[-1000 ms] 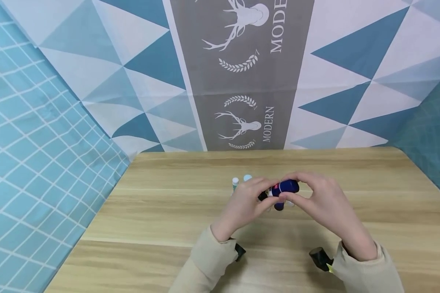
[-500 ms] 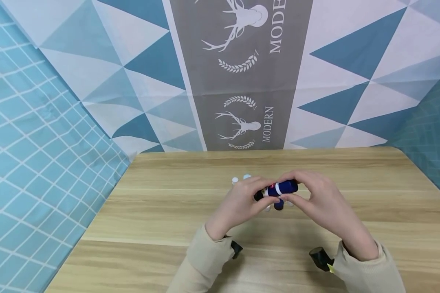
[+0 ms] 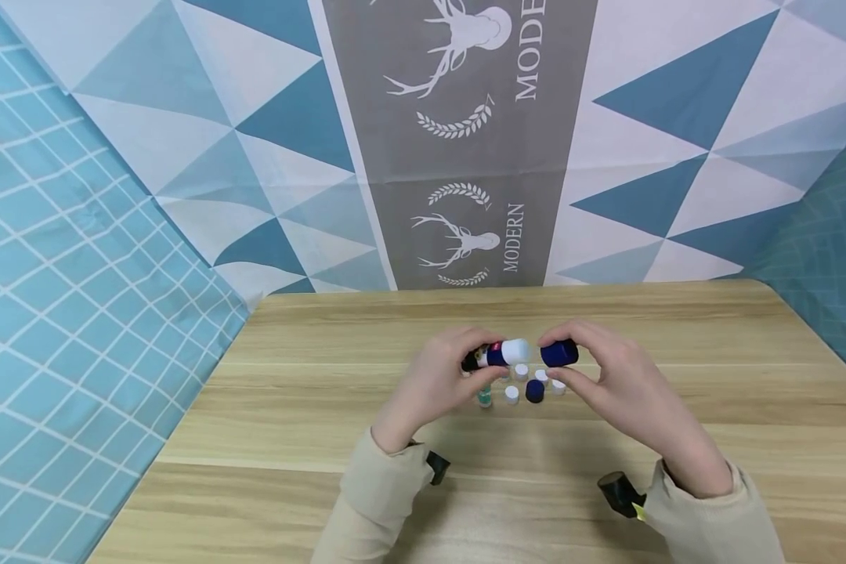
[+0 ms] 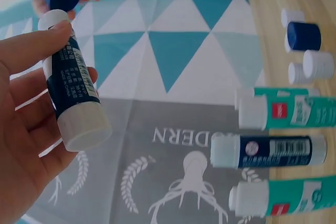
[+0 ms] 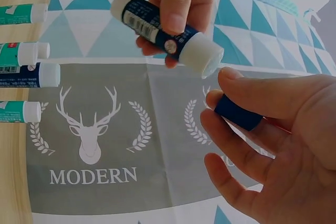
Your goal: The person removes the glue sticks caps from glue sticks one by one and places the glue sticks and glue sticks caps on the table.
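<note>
My left hand (image 3: 437, 380) grips a dark blue glue stick (image 5: 152, 27) around its labelled barrel, holding it tilted above the table. Its white end (image 3: 515, 351) is bare and points toward my right hand (image 3: 616, 384). Between thumb and fingers, the right hand pinches a dark blue cap (image 3: 560, 353), a small gap away from the glue stick. Below the hands, white caps (image 3: 511, 394) and another dark blue cap (image 3: 534, 391) stand on the table. In the left wrist view, uncapped green glue sticks (image 4: 294, 111) and a second blue glue stick (image 4: 273, 151) also appear.
The wooden table (image 3: 289, 423) reaches back to a patterned cloth (image 3: 465, 157) hanging behind it. A blue checked cloth (image 3: 77, 313) borders the left side. Black wrist camera mounts (image 3: 620, 493) hang beneath the sleeves.
The cap has come off the glue stick. My left hand has moved left with the stick, exposing its white end, while my right hand stays nearly in place with the cap.
</note>
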The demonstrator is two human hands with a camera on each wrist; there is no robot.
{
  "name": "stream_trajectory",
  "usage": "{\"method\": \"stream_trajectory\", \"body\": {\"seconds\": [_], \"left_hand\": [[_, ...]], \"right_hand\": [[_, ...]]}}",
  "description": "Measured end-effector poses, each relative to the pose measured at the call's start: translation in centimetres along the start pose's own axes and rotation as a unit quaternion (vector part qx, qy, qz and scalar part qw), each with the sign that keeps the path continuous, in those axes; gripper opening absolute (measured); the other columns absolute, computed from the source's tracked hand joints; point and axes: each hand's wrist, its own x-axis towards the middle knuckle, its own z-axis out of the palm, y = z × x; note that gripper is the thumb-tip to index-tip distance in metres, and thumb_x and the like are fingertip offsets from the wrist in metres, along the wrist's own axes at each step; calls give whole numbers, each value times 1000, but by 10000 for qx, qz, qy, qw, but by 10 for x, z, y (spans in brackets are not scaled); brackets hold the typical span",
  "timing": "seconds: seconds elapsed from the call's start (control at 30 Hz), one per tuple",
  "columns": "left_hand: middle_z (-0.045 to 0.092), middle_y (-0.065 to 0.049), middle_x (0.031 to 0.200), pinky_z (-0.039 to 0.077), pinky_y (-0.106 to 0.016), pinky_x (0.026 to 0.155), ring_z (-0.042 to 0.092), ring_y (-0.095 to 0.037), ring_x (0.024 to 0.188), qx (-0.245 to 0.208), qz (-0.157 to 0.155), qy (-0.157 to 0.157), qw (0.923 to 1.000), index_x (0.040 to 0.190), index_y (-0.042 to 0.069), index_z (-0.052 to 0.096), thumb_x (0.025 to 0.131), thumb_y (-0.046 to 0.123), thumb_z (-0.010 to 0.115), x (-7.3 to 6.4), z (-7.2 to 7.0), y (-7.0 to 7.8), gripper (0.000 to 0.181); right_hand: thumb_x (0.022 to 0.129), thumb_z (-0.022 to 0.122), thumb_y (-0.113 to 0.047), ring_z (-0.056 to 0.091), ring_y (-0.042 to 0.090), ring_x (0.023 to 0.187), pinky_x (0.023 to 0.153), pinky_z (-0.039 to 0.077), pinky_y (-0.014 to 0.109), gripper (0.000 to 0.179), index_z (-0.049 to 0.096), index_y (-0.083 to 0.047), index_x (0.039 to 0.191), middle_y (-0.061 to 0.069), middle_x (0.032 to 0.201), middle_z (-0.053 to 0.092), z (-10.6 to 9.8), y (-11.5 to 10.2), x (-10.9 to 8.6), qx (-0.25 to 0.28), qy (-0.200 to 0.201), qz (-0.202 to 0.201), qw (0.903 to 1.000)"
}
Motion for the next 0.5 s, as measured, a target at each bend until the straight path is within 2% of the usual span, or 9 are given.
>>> {"method": "stream_trajectory", "body": {"seconds": [0.17,0.3,0.37,0.5], "left_hand": [[65,-3,95,48,-25,72,57,-12,84,75,-280,565,9980,104,7,64,79,20,71,-4,-10,-14,29],[65,-3,93,48,-30,70,57,-13,82,-135,-767,814,9936,102,7,63,78,16,71,-8,-17,-26,26],[65,-2,91,49,-31,70,57,-13,81,-188,-1054,791,9911,101,8,63,79,16,70,-10,-20,-32,25],[64,-1,88,51,-31,71,58,-13,77,-137,-1554,410,9869,102,9,61,80,16,69,-12,-24,-41,24]], "right_hand": [[73,75,-12,56,4,85,74,49,30,31,61,-18,101,-10,96,62,4,1,1,52,-389,292,9988],[77,72,-21,57,6,83,75,47,37,26,62,-19,101,-10,92,63,8,1,2,166,-772,621,9949],[78,71,-26,57,6,81,76,45,38,26,62,-20,101,-11,89,64,10,1,2,167,-936,801,9922],[79,69,-24,58,5,79,75,45,37,25,62,-18,102,-10,87,64,11,3,3,133,-1209,879,9887]]}}
